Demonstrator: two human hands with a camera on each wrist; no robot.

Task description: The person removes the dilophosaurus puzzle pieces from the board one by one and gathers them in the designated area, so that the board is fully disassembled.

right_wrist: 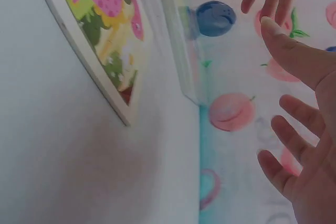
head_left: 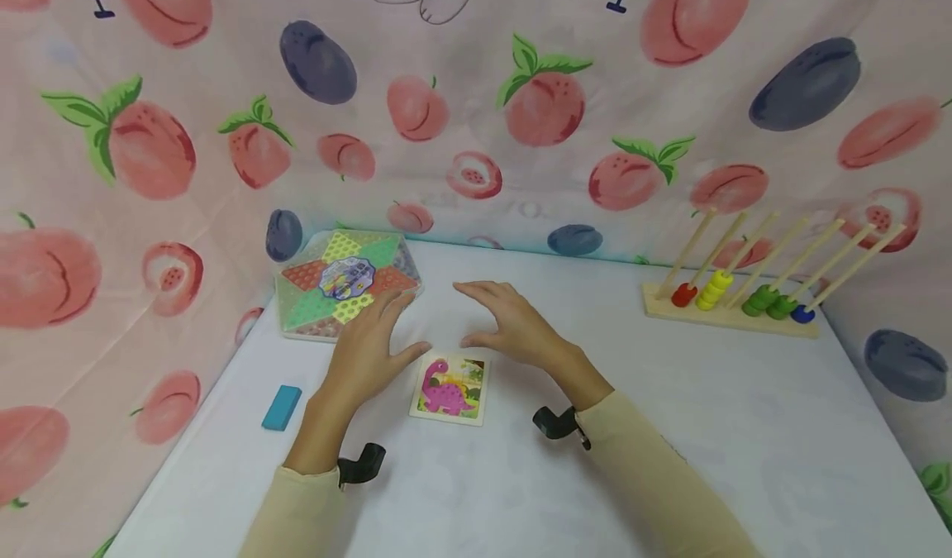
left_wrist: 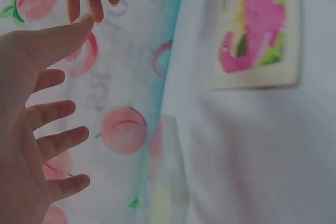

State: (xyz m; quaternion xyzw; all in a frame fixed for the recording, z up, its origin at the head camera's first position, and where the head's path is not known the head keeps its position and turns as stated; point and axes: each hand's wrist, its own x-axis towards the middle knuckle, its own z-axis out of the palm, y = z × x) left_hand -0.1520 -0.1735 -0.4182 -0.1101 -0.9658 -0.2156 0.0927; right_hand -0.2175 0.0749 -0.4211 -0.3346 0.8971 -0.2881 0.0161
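A small square dinosaur picture puzzle (head_left: pixel 449 389) lies flat on the white table, a pink long-necked dinosaur on its face and a pale border around it. Above its left far corner, my left hand (head_left: pixel 369 349) hovers with fingers spread and nothing in them. On the other side my right hand (head_left: pixel 516 322) is raised, palm turned inward, also holding nothing. Both thumbs point toward each other and stay apart. The puzzle (left_wrist: pixel 257 30) shows beyond the left hand (left_wrist: pixel 37 108) in the left wrist view; in the right wrist view it lies left of the right hand (right_wrist: pixel 310 124).
A hexagonal box with a patterned lid (head_left: pixel 308 275) stands behind my left hand. A blue block (head_left: pixel 282 407) lies left of my left forearm. At the back right is a wooden peg counter (head_left: pixel 732 317) with coloured beads. A fruit-print cloth (head_left: pixel 476 128) hangs behind the table.
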